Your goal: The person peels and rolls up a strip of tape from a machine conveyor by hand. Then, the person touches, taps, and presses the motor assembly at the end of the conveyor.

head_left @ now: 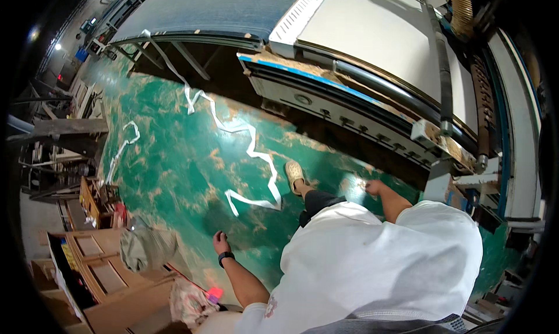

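Shirt [378,264], white, lies nearest, below and right of the zigzagging white strip [253,202] on the green floor [174,177]. The left hand [221,242] hangs below the strip's near end, fingers bent, nothing visible in them. The right hand [374,187] is right of the strip; whether its fingers grasp anything, I cannot tell. A tan clog [294,172] sits just right of the strip, which looks light, limp and probably tearable, best pinched at its near end. Beyond, up and right of it, a white-topped machine [372,25] bears dark marks; no lettering is readable.
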A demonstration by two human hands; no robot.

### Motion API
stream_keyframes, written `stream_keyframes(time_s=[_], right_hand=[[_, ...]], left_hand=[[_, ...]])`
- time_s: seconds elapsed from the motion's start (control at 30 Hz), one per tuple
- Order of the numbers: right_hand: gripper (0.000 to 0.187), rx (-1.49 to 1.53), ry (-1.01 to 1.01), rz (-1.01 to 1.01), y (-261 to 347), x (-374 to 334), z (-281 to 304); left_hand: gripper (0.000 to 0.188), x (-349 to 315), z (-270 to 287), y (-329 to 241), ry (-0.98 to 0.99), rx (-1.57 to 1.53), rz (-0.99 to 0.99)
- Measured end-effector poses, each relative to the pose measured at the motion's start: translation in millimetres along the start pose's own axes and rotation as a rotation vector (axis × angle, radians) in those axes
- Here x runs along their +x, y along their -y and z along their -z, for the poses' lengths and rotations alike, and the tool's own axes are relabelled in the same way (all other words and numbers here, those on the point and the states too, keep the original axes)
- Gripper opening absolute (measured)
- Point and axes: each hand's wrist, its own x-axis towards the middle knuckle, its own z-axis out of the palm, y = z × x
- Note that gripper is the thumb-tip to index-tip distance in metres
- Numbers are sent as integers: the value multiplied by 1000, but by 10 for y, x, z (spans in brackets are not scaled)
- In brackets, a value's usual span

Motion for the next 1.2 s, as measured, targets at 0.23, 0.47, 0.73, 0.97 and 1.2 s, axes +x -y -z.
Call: stream_keyframes(time_s=[0.23,0.47,0.73,0.97,1.2], right_hand=[[37,-218,21,127,1525,1693,1216],[44,-54,-397,351,4356,3141,3261],[51,-32,-644,323,6462,4182,4104],[43,-51,-216,284,7556,4313,3773],[43,-293,163,79,7535,5264,3141]], left_hand=[[29,862,-290,-9,163,205,171],[23,1216,-202,126,127,-75,610],[26,2700,305,217,343,334,531],[30,5726,881,-1197,-16,46,339],[28,7766,873,-3237,-2,90,358]])
